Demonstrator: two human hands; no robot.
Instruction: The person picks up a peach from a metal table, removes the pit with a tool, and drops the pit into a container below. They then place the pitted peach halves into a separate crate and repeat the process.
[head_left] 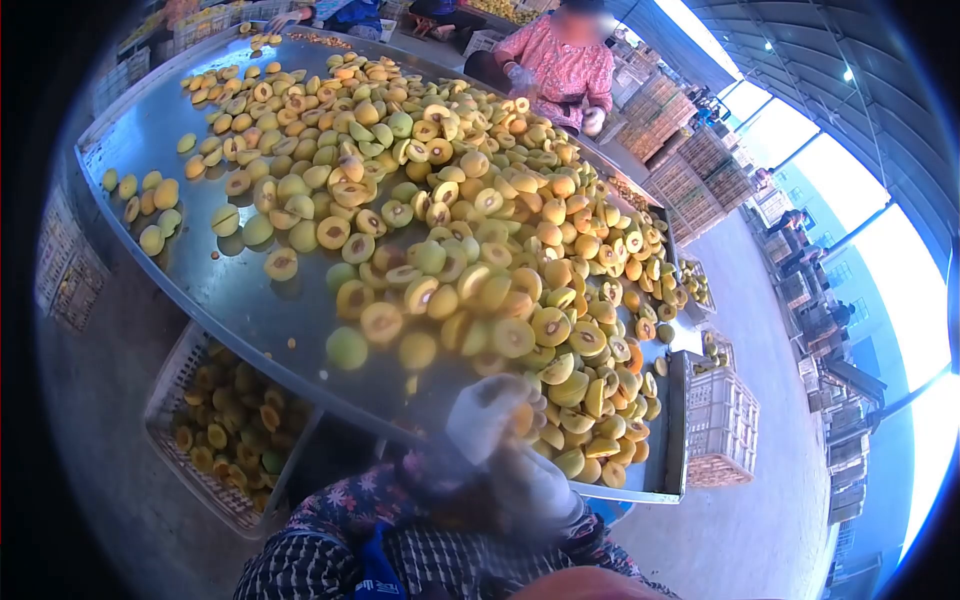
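Observation:
Both my hands wear whitish gloves and meet at the table's near edge, blurred by motion. My left hand (483,415) has its fingers curled around what looks like an apricot (522,420), partly hidden. My right hand (535,492) is close beside and below it; smearing hides its fingers. Just beyond them, a big heap of halved apricots (430,260) covers much of the metal table (250,305). Many halves are yellow-green, and some show a brown pit or hollow on the cut face.
A plastic crate (165,400) of apricot pieces stands under the table's left side. Another crate (722,425) stands on the floor at the right. Across the table is a co-worker in a pink patterned top (560,65). Stacked crates (690,185) stand behind.

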